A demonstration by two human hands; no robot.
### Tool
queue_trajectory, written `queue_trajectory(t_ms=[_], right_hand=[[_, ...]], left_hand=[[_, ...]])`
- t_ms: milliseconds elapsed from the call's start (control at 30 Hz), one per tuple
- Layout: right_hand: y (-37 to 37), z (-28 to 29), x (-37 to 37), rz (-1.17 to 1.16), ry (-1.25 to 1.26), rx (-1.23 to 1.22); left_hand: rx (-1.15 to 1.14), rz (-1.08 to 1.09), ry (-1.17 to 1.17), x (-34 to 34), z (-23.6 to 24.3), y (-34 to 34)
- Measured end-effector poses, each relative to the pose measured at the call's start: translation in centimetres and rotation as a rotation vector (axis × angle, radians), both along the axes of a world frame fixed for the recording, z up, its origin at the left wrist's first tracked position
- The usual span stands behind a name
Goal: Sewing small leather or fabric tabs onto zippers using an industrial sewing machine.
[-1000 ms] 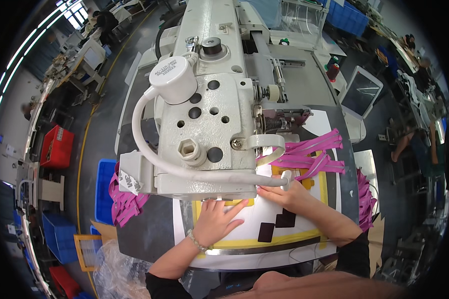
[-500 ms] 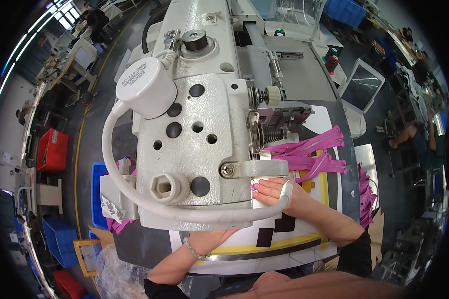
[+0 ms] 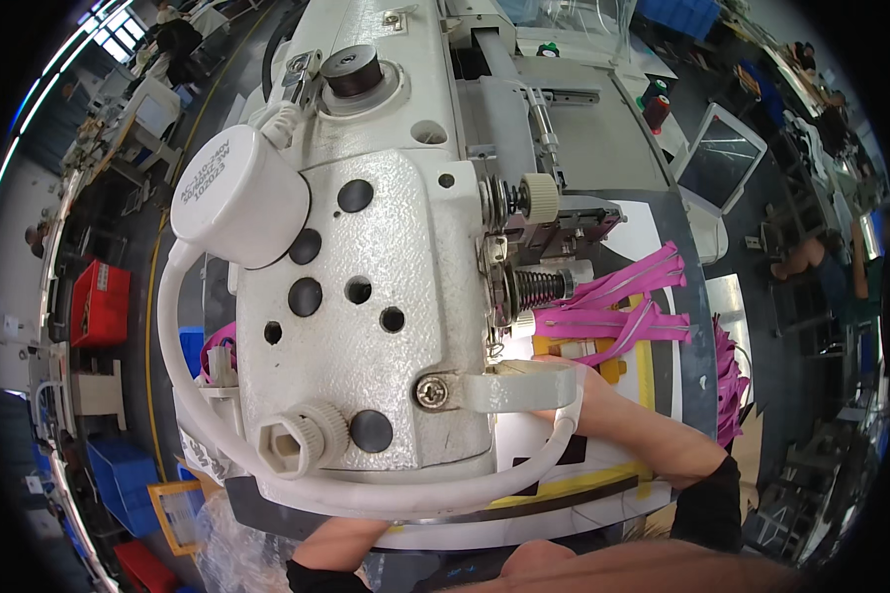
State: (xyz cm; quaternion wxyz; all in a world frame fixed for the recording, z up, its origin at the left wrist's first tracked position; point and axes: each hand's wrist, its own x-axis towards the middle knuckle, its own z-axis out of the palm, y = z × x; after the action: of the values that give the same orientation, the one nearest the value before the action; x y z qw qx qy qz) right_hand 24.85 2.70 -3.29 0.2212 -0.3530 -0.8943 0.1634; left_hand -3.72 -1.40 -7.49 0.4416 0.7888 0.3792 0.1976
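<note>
A large white sewing machine head (image 3: pixel 351 247) fills the middle, with a round white housing and curved hose. My left forearm (image 3: pixel 341 546) runs up under its front edge, and that hand is hidden. My right hand (image 3: pixel 581 400) reaches behind the curved bracket (image 3: pixel 524 387) beside the needle area, fingers hidden. Pink zipper strips (image 3: pixel 618 321) lie just beyond it across a yellow-and-white work board (image 3: pixel 615 481); a dark patch (image 3: pixel 539 465) shows beneath the hose.
More pink zippers (image 3: pixel 730 385) hang at the right, below a tilted screen (image 3: pixel 722 158) and thread cones (image 3: pixel 658 111). Blue bins (image 3: pixel 119 474), a red bin (image 3: pixel 99 301) and a yellow frame (image 3: pixel 173 519) stand left. Other people (image 3: pixel 811 267) work at side benches.
The machine head looms larger and lower in the view, as if my head moved nearer. It now covers my left hand, and my right fingers, visible earlier, are behind the bracket.
</note>
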Motion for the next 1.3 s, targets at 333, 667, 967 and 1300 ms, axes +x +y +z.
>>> queue_trajectory(t_ms=[333,667,967,1300], right_hand=[[-0.3,0.7,-0.1,0.005,0.054,-0.032],[-0.2,0.0,-0.2,0.016,-0.047,0.229],[-0.4,-0.4,-0.1,0.017,-0.051,0.209],[-0.3,0.9,-0.4,0.009,0.026,-0.004]], left_hand=[[0.039,-0.025,0.034,0.4,0.0,0.6],[0.059,-0.067,0.062,1.1,-0.4,1.1],[0.088,-0.061,0.094,1.2,0.1,0.8],[0.116,-0.006,0.144,0.0,0.9,-0.2]])
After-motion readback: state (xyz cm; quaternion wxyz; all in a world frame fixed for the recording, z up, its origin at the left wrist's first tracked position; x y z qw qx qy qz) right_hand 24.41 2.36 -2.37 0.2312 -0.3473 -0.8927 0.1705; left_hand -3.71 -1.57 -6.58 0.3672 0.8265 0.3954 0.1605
